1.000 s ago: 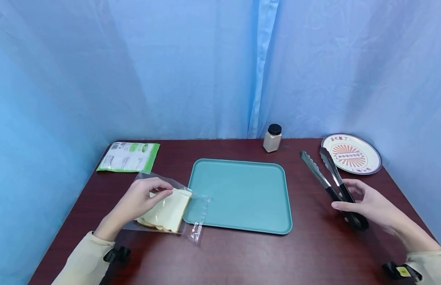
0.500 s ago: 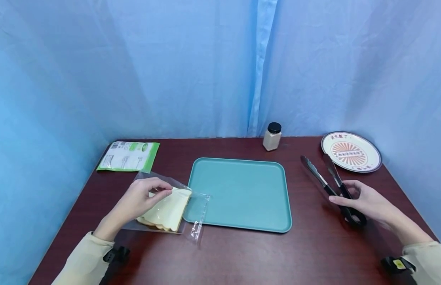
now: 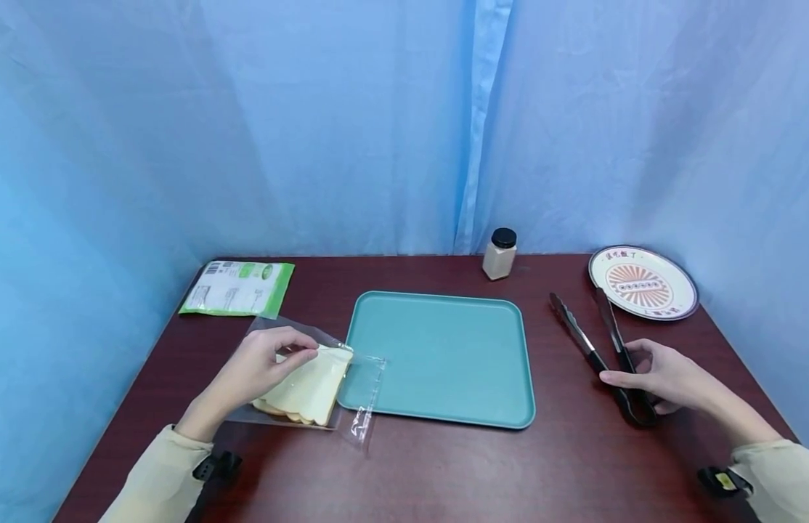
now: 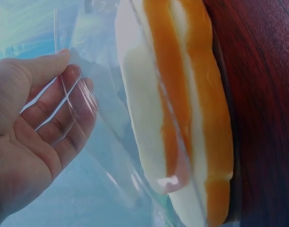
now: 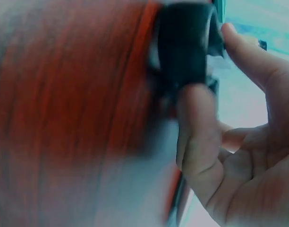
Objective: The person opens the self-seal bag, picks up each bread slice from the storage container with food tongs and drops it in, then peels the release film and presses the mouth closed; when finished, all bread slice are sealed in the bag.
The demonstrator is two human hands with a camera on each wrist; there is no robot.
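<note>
Two jobs share the table [image 3: 444, 472]: at left, the left hand [image 3: 263, 363] pinches the clear bag [image 3: 359, 407] holding bread [image 3: 313, 388], its right end over the tray's [image 3: 437, 356] left edge; at right, the right hand [image 3: 672, 378] has its grip clamped on tongs [image 3: 623, 403], tips apart, nearer than the plate [image 3: 643, 285]. Readying the tongs appears the step in hand; reaching the bread would call for carrying them left across the tray.

Chinese characters [image 3: 625, 254] on plate [image 3: 643, 284], barcode [image 3: 212, 268] on packet [image 3: 237, 290], too small to read
</note>
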